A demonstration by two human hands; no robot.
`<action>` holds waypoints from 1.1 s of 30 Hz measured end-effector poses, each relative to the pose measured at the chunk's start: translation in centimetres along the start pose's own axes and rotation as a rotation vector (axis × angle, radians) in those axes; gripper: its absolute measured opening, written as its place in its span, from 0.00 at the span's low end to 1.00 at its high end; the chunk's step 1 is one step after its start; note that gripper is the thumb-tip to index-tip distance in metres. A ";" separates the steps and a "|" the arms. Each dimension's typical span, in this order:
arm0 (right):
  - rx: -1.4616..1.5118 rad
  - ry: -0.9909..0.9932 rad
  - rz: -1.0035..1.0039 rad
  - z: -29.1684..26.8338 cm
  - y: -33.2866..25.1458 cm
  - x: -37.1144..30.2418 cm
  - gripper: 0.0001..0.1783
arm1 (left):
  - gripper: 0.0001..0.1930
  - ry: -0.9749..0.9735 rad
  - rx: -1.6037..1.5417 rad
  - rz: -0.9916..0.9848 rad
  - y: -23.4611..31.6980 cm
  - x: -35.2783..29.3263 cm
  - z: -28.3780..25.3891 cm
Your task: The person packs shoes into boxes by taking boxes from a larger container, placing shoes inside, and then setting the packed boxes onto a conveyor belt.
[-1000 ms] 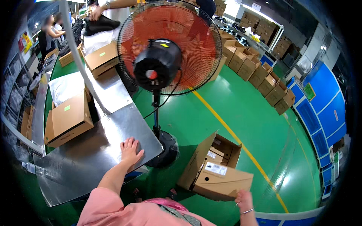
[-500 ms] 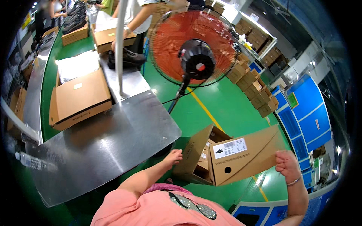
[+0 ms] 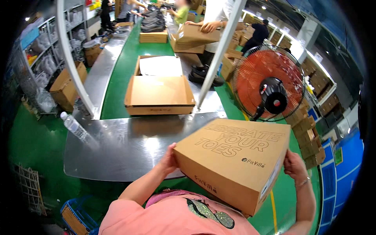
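A large closed brown cardboard box with outlined lettering on its top is held up in front of my body, tilted. My left hand is closed on its left corner. On the opposite side my right hand, with a bracelet at the wrist, grips the edge near a white label. The fingertips of both hands are partly hidden by the box. Just beyond it lies the metal table, with an open shoe box holding white paper at the table's far edge.
A clear plastic bottle lies at the table's left. White posts rise from the table. Black shoes sit beside a co-worker's box. A large red fan stands at right, near stacked cartons.
The box in my hands has come up and turned, so its lettered top now shows instead of the labelled side. My view has swung right to left toward the table. The co-worker now handles a box.
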State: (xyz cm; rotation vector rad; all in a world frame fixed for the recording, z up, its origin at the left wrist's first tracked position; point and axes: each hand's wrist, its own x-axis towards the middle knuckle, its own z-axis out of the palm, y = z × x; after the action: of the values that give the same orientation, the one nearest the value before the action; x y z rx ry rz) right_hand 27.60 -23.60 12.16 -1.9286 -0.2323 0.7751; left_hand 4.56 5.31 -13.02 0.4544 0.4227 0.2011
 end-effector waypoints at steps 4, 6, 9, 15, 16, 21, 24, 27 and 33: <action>0.117 -0.233 0.089 7.0 3.0 9.4 0.17 | 0.26 0.234 0.158 0.477 3.3 -8.0 -0.1; 0.157 -0.339 0.128 11.5 3.5 12.4 0.17 | 0.25 0.319 0.205 0.661 2.7 -11.5 0.4; 0.111 -0.689 0.009 15.7 6.6 20.0 0.15 | 0.22 0.287 0.406 0.909 -0.3 -14.8 0.1; -0.159 -0.624 -0.098 20.5 7.1 22.4 0.15 | 0.30 0.542 0.362 0.624 -5.6 -15.6 -1.6; -0.221 -0.526 -0.180 20.5 7.3 22.4 0.15 | 0.30 0.502 0.396 0.550 -5.6 -15.7 -1.3; -0.090 -0.046 -0.267 14.9 13.1 22.9 0.15 | 0.33 0.287 0.522 0.172 -5.2 -16.1 1.4; -0.300 -0.232 0.149 13.8 20.6 17.1 0.13 | 0.24 0.266 0.671 -0.116 -1.9 -14.9 -0.3; 0.088 -0.529 0.437 16.5 23.3 11.0 0.21 | 0.18 0.532 0.833 0.536 0.9 -12.5 -1.8; 0.497 -0.751 0.462 22.9 23.5 8.0 0.29 | 0.22 0.808 1.634 1.002 5.7 -6.7 -4.9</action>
State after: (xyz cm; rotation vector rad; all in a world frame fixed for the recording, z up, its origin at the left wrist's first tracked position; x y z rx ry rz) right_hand 15.97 -14.11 -18.07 -1.1599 -0.0269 1.6792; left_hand -4.08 10.31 -12.02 2.2371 1.0984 1.0453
